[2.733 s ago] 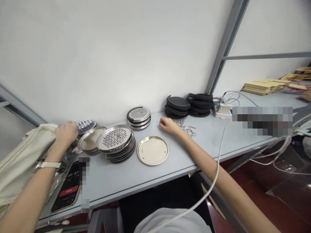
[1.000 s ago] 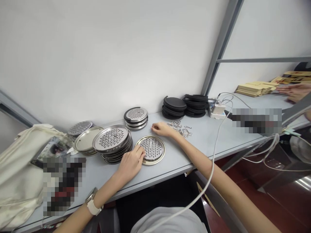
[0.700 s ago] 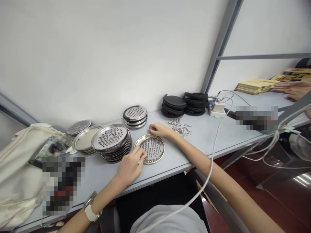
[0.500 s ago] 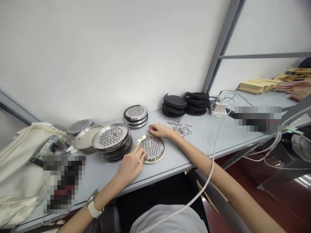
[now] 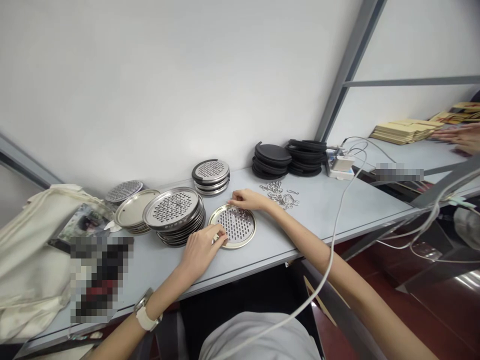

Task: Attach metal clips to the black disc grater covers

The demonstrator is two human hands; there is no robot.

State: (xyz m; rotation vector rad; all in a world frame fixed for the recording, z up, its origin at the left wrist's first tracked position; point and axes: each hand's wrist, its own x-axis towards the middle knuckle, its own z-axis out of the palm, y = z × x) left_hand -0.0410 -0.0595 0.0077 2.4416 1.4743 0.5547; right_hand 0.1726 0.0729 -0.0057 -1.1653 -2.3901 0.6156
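Note:
A round grater plate (image 5: pixel 237 225), perforated silver inside a gold-coloured rim, lies flat on the table in front of me. My left hand (image 5: pixel 202 244) is closed in a pinch at its near left rim. At the far rim, my right hand (image 5: pixel 248 200) has its fingers curled and pressed together on the edge; the fingertips are partly hidden. Just left of the plate stands a tall stack of metal grater plates (image 5: pixel 173 207). Plain gold-coloured discs (image 5: pixel 137 210) are piled beyond it. Behind, a shorter stack of grater plates with black edging (image 5: pixel 212 172) stands near the wall.
Black round covers (image 5: pixel 273 159) stand in two piles at the back right, with loose metal clips (image 5: pixel 281 195) before them. A white cable (image 5: pixel 333 250) hangs across my right forearm from a power strip (image 5: pixel 340 170). A cloth bag (image 5: pixel 33 250) lies left; another person's hand (image 5: pixel 461 137) is far right.
My right fingers have come down onto the plate's far rim. My left hand stays at the near left rim with its fingers slightly shifted. The view has moved a little.

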